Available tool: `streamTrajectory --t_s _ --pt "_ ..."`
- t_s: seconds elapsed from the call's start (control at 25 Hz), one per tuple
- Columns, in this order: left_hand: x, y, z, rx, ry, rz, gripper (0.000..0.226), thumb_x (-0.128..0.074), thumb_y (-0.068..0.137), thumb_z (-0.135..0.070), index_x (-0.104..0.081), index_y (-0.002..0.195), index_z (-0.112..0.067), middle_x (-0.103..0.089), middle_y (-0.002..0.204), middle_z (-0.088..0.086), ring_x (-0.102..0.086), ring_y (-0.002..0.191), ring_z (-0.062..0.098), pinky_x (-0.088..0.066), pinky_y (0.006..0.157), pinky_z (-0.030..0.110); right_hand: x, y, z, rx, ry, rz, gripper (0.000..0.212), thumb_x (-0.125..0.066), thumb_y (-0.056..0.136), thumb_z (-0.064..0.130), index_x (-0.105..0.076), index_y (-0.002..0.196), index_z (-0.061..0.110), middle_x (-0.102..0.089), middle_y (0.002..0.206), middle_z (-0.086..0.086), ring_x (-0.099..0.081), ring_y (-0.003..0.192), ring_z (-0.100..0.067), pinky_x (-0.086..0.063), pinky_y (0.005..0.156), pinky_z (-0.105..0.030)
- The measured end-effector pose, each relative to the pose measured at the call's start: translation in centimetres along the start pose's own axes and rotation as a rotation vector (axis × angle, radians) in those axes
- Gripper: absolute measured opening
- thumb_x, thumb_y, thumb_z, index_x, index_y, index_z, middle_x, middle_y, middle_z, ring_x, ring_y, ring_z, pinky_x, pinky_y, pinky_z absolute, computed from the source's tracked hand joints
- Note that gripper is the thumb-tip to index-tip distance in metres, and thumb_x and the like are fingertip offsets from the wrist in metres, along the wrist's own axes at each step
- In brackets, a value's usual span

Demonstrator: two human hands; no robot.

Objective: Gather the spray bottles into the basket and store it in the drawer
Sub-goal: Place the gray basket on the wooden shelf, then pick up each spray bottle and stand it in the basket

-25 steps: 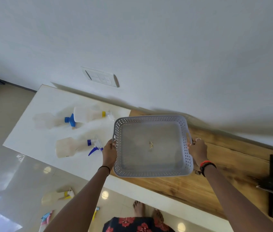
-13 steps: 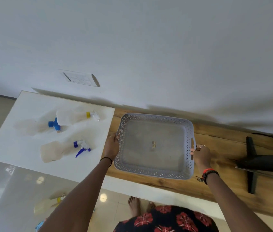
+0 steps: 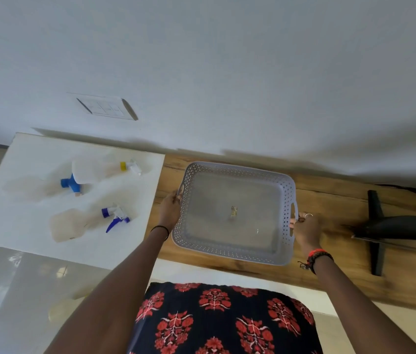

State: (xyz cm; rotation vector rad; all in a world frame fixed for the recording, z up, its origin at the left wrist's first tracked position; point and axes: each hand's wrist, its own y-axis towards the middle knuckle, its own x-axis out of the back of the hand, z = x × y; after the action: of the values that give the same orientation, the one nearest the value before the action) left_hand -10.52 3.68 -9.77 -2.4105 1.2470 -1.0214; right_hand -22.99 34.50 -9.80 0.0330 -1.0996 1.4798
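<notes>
A grey perforated basket (image 3: 232, 254) lies on the wooden counter (image 3: 329, 200), holding only a small scrap in its middle. My left hand (image 3: 169, 212) grips its left handle and my right hand (image 3: 305, 227) grips its right handle. Three translucent spray bottles lie on the white top (image 3: 10, 221) to the left: one with a yellow collar (image 3: 94, 169), one with a blue nozzle (image 3: 30, 186) partly under it, and one with a blue and white trigger (image 3: 74, 224) nearer to me.
A black stand-like object (image 3: 393, 227) lies on the counter to the right of the basket. A switch plate (image 3: 107, 108) is on the wall. Another pale bottle (image 3: 61, 309) lies on the glossy floor below the white top.
The view has shifted right and down, so my patterned clothing now shows. The basket has settled slightly further right along the counter, still held at both handles.
</notes>
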Motion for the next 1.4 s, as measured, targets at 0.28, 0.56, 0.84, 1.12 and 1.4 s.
streamTrajectory --t_s 0.28,0.56,0.84,1.12,1.4 --pt "1.1 -1.2 -0.8 0.054 -0.061 -0.052 0.04 -0.043 0.1 -0.015 -0.044 0.139 -0.004 -0.055 0.136 0.015 -0.052 0.124 0.027 -0.038 0.094 0.026 0.2 -1.6 2.1 0.096 -0.118 -0.056 0.045 -0.046 0.093 0.002 -0.042 0.138 0.001 -0.047 0.138 -0.022 -0.055 0.115 -0.037 -0.051 0.091 -0.046" --pt "5.1 -3.9 0.5 -0.009 -0.083 -0.187 0.037 -0.043 0.1 -0.021 -0.049 0.133 -0.004 -0.058 0.133 0.013 -0.054 0.124 0.024 -0.039 0.095 0.025 -3.5 -5.9 6.3 0.43 -0.136 -0.041 0.041 -0.042 0.094 0.002 -0.048 0.135 -0.001 -0.051 0.135 -0.021 -0.051 0.124 -0.034 -0.043 0.1 -0.038" --pt "11.7 -5.7 5.8 0.045 -0.076 -0.329 0.036 -0.043 0.1 -0.021 -0.051 0.131 -0.004 -0.059 0.13 0.014 -0.055 0.122 0.024 -0.038 0.092 0.02 -11.6 -11.7 9.0 0.419 -0.048 0.19 0.033 -0.04 0.096 0.004 -0.054 0.126 -0.003 -0.061 0.121 -0.023 -0.059 0.108 -0.034 -0.042 0.079 -0.025" --pt "19.5 -5.1 12.0 0.017 0.233 -0.378 0.035 -0.047 0.098 -0.017 -0.051 0.131 -0.005 -0.048 0.14 0.014 -0.045 0.129 0.031 -0.037 0.108 0.038 -22.9 -18.7 9.7 0.278 -0.071 0.423 0.032 -0.04 0.095 0.01 -0.058 0.121 0.002 -0.064 0.117 -0.019 -0.061 0.102 -0.032 -0.048 0.081 -0.034" --pt "26.1 -1.7 17.0 -0.086 0.576 -0.24 0.062 -0.065 0.088 -0.029 -0.04 0.14 -0.006 -0.032 0.152 0.012 -0.03 0.141 0.03 -0.03 0.117 0.039 -34.8 -24.3 10.2 0.12 -0.05 0.64 0.029 -0.044 0.093 0.011 -0.061 0.112 -0.004 -0.057 0.098 -0.013 -0.053 0.092 -0.025 -0.047 0.096 -0.043"
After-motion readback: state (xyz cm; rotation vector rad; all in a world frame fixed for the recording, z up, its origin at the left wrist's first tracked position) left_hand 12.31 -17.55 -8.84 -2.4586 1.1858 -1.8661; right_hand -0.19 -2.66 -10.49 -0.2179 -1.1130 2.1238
